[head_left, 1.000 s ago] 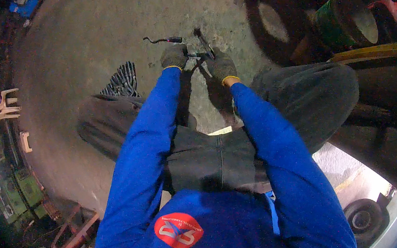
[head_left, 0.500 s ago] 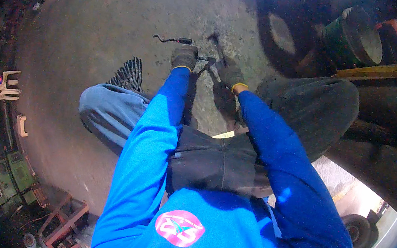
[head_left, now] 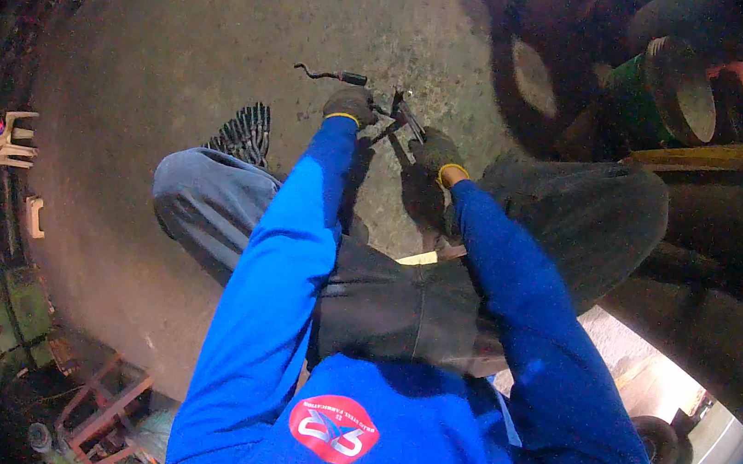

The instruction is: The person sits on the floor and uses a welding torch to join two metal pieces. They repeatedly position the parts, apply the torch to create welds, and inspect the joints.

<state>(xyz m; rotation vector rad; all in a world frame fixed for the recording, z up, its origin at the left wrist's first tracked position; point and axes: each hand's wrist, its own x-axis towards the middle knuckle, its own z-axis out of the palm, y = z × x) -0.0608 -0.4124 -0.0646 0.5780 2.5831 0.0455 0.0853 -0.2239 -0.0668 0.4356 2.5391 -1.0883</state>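
My left hand (head_left: pixel 350 105), in a dark work glove with a yellow cuff, is closed around a thin metal piece (head_left: pixel 383 111), most of which the glove hides. To its right, my right hand (head_left: pixel 438 152), gloved the same way, grips the handle of what looks like a hammer (head_left: pixel 411 122). The hammer's dark head is close to the end of the metal piece; whether they touch I cannot tell. Beyond my left hand, a dark rod with a wavy, bent end (head_left: pixel 331 74) lies on the floor. A bundle of similar dark rods (head_left: pixel 242 135) rests beside my left knee.
My legs are folded on the concrete floor (head_left: pixel 191 43). A green bucket (head_left: pixel 662 96) lies tipped at the far right, by a yellowish curved rim (head_left: pixel 710 155). Pale plastic chairs (head_left: pixel 6 145), green machine parts (head_left: pixel 24 301) and a reddish metal frame (head_left: pixel 103 412) stand along the left.
The hammer's head and my right hand have come nearer to me, with the head now beside the metal piece. My left hand keeps its grip. The whole view has shifted slightly.
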